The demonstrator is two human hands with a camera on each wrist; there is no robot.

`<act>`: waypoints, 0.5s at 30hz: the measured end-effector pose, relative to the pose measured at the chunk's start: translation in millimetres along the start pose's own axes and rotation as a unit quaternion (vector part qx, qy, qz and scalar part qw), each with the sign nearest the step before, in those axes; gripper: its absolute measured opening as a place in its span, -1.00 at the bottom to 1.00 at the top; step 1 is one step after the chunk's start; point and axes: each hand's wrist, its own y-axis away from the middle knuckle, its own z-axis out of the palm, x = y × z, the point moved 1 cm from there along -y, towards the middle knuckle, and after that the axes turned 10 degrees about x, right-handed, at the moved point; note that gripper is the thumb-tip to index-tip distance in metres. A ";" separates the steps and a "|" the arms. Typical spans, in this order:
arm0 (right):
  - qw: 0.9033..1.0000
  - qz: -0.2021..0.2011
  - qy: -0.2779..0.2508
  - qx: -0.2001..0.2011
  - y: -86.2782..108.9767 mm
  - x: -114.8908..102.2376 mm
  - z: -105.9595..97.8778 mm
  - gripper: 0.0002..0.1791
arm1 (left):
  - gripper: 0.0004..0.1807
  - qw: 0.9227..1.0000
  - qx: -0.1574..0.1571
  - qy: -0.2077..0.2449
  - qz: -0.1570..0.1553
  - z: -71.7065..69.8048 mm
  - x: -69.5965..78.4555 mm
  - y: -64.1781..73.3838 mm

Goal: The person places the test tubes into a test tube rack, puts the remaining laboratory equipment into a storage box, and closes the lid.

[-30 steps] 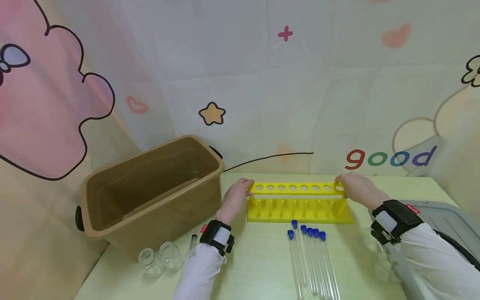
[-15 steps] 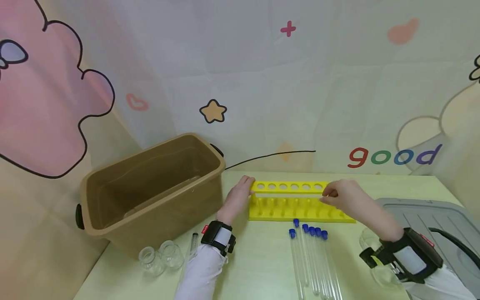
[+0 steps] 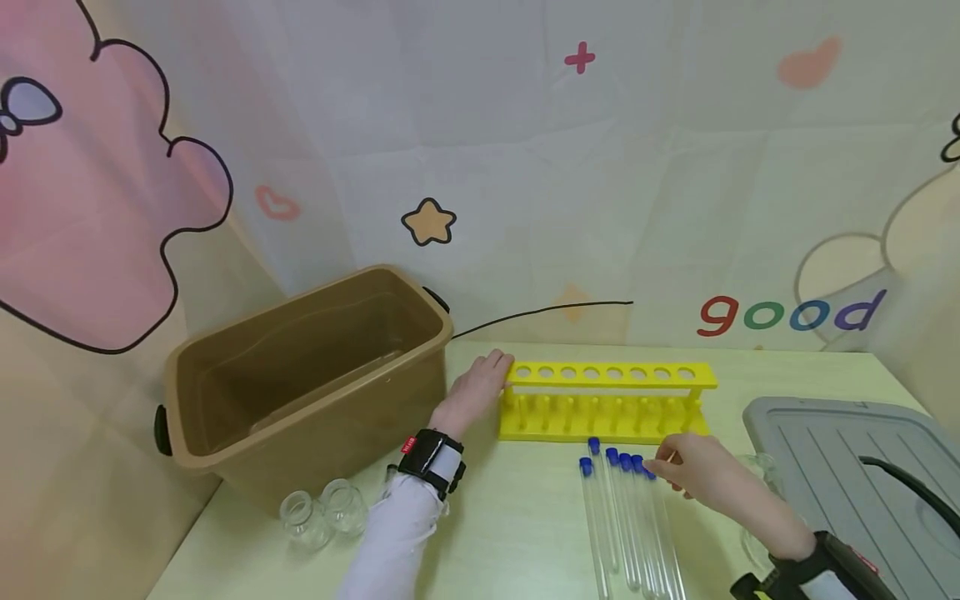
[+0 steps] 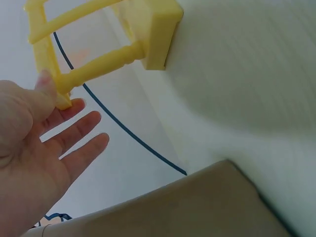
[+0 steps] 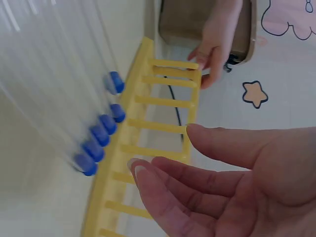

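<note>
A yellow test tube rack (image 3: 600, 432) stands toward the back of the table, its row of holes bare of tubes. My left hand (image 3: 472, 394) pinches the top bar at its left end; the left wrist view shows the thumb (image 4: 45, 89) against the bar and the other fingers spread. Several clear test tubes (image 3: 630, 542) with blue caps lie side by side in front of the rack. Over the caps at their right side is my right hand (image 3: 708, 477). In the right wrist view its thumb and fingers are apart with nothing between them.
A brown bin (image 3: 330, 417) stands at the left, with two small glass jars (image 3: 303, 521) before it. The grey lid (image 3: 832, 442) with a black handle (image 3: 907, 492) lies at the right. Some clear glassware (image 3: 757, 542) is partly hidden behind my right forearm.
My right hand has let go of the rack's right end and come forward and down to the blue caps. The left hand keeps its hold on the rack.
</note>
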 end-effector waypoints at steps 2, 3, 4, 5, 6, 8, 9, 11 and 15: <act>1.000 0.012 0.000 0.000 0.9 5.2 5.5 -0.82 | -0.64 1.000 -0.011 -0.003 0.006 -2.5 -1.1 -1.1; 1.000 0.017 0.001 0.000 1.1 7.9 7.8 -0.82 | -0.64 1.000 -0.016 -0.001 0.006 -3.5 -1.5 -1.7; 1.000 0.020 0.002 0.001 1.4 10.6 9.8 -0.82 | -0.62 1.000 -0.022 0.002 0.005 -4.2 -1.7 -2.3; 1.000 0.022 0.003 0.005 1.8 13.2 11.6 -0.83 | -0.61 1.000 -0.030 0.005 0.000 -4.7 -1.8 -2.9; 1.000 0.025 0.006 0.009 2.4 15.3 13.2 -0.83 | -0.59 0.999 -0.037 0.009 -0.006 -5.0 -1.9 -3.5; 0.999 0.023 0.016 0.018 3.6 20.1 16.3 -0.84 | -0.53 0.998 -0.051 0.020 -0.022 -4.2 -1.4 -5.0; 0.999 0.020 0.022 0.023 4.2 22.1 17.7 -0.84 | -0.49 0.998 -0.058 0.025 -0.031 -3.6 -1.2 -5.8; 0.999 0.014 0.035 0.033 5.0 25.5 20.1 -0.82 | -0.45 0.996 -0.069 0.034 -0.046 -1.9 -0.9 -7.0; 0.997 0.003 0.071 0.043 4.3 31.9 23.9 -0.78 | -0.45 0.995 -0.068 0.045 -0.049 2.5 -0.2 -8.3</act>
